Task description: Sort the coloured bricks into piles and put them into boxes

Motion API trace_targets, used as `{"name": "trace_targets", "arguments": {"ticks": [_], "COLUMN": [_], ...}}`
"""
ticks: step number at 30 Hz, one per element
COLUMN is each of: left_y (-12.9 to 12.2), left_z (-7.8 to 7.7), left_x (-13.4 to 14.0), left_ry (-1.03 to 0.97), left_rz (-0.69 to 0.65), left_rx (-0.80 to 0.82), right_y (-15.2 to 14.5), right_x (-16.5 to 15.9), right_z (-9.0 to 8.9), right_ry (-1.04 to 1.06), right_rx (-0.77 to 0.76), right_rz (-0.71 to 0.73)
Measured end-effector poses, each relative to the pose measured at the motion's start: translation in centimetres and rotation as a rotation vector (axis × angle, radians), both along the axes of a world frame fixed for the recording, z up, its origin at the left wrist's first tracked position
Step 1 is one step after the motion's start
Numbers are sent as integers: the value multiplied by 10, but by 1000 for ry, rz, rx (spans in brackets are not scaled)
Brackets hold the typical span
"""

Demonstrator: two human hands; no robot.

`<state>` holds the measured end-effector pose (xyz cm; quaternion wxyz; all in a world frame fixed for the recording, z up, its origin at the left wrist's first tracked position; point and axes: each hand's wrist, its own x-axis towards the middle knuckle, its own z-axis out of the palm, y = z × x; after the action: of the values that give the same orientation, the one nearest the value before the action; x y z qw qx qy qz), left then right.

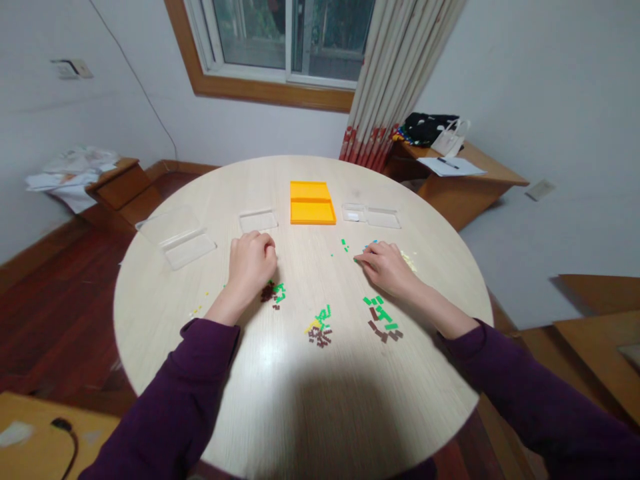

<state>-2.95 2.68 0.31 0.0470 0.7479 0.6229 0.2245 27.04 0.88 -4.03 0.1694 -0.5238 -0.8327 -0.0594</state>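
My left hand (pixel 253 260) is closed above the table, with its fingers curled; anything in them is hidden. Just below it lies a small pile of brown and green pieces (pixel 275 292). On the right, my right hand (pixel 387 268) pinches a small green piece (pixel 356 259) at the tabletop. Several loose green bits (pixel 345 245) lie beyond its fingertips, and blue pieces (pixel 371 245) show behind the hand. Pale yellow bits (pixel 409 260) lie beside its back. Nearer me are a cluster of larger green and brown pieces (pixel 383 313) and a mixed green, yellow and brown pile (pixel 321 327).
An open yellow-orange case (pixel 313 212) stands at the far middle of the round table (pixel 260 380). Clear plastic boxes flank it: a large open one (pixel 187 248), a shallow one (pixel 259 221) and a small hinged one (pixel 383 217). Tiny yellow bits (pixel 197 310) lie at left.
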Motion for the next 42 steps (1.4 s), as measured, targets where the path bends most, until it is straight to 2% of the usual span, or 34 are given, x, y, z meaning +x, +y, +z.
{"name": "trace_targets", "arguments": {"ticks": [17,25,37,42], "left_y": [0,0,0,0], "left_z": [-1,-1,0,0], "left_x": [1,1,2,2], "left_ry": [10,14,18,23], "left_rz": [7,10,17,14], "left_rx": [-11,9,-13,-12], "right_y": [-36,-49,-85,-91], "right_x": [25,29,79,79], "right_z": [15,14,18,28], "right_ry": [-16,-51,-82,-51], "right_rx": [-6,-25,12,-30], "right_rz": [-26,48,-82,-52]}}
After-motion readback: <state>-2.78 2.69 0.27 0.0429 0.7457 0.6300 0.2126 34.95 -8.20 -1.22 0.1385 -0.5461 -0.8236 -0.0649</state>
